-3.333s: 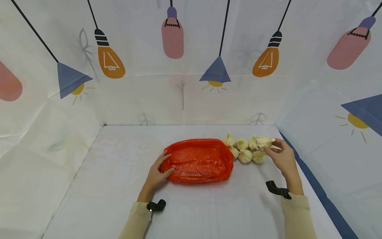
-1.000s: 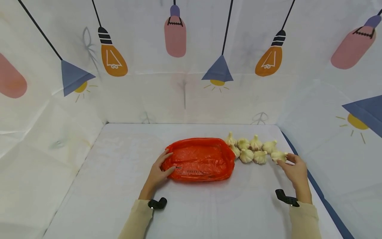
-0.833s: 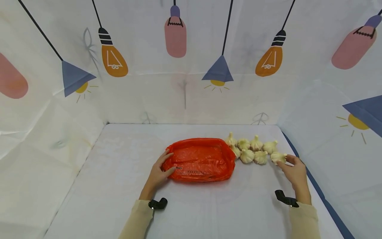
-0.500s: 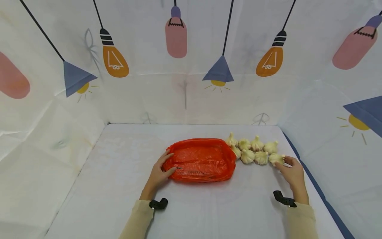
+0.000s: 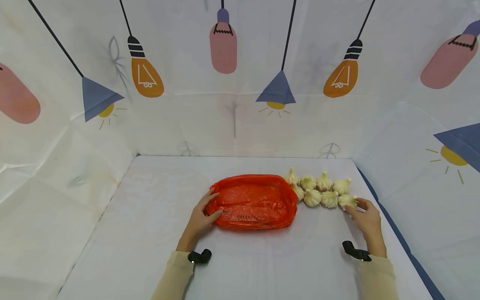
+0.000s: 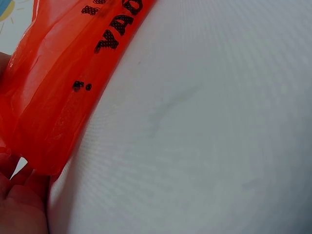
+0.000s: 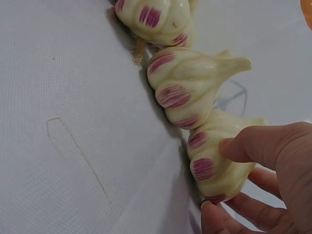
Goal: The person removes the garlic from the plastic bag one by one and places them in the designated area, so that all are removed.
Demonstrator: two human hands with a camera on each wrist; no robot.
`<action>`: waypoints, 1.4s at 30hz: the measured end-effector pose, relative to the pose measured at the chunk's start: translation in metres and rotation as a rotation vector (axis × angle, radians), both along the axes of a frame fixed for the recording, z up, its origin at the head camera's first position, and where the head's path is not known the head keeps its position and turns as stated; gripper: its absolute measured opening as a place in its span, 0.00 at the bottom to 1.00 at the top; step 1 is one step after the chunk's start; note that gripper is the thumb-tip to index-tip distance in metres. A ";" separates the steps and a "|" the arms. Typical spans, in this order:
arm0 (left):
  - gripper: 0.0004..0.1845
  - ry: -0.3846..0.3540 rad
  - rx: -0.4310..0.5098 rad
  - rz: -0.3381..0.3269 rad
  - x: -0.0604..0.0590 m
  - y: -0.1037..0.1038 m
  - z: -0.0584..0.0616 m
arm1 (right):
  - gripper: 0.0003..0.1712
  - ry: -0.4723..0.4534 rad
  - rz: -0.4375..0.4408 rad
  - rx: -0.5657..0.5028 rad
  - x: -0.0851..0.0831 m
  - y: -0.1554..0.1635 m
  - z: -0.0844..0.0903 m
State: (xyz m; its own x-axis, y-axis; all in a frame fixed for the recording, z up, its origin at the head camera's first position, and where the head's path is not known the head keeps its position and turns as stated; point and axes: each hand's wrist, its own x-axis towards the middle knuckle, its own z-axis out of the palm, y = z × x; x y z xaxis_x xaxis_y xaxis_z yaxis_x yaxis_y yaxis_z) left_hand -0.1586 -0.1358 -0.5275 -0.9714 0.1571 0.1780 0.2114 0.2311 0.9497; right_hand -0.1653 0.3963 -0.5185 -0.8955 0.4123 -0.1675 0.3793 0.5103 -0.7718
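Note:
A red plastic bag (image 5: 252,200), spread out like a shallow basin, lies mid-table with black print on its front side. My left hand (image 5: 198,218) holds its left end, thumb and fingers apart; part of those fingers is hidden by the bag (image 6: 63,102) in the left wrist view. To the right, several garlic bulbs (image 5: 324,182) stand in two rows. My right hand (image 5: 368,221) pinches the rightmost front garlic bulb (image 5: 346,201) between thumb and fingers. In the right wrist view that bulb (image 7: 214,161), with purple streaks, touches its neighbour (image 7: 183,87).
A white cloth covers the table (image 5: 262,266). Behind it rises a pale sheet (image 5: 187,121) printed with lamps and light bulbs. A blue strip (image 5: 397,229) runs along the table's right edge. The bag's right end touches or overlaps the nearest garlic.
Earlier my right hand held a bulb at the back row's right end; that one now stands free. The front bulb it now pinches has shifted left against its neighbour. My left hand stays put.

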 end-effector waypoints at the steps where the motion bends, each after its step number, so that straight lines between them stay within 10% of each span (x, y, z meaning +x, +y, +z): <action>1: 0.32 0.002 0.003 -0.001 0.000 0.000 0.000 | 0.42 0.002 0.002 0.004 0.000 0.000 0.000; 15: 0.33 0.020 -0.023 0.018 -0.014 -0.006 -0.035 | 0.43 -0.002 0.008 0.012 -0.002 0.002 -0.003; 42: 0.34 0.032 -0.028 0.002 -0.013 -0.008 -0.036 | 0.46 -0.015 0.012 -0.037 0.001 -0.002 -0.001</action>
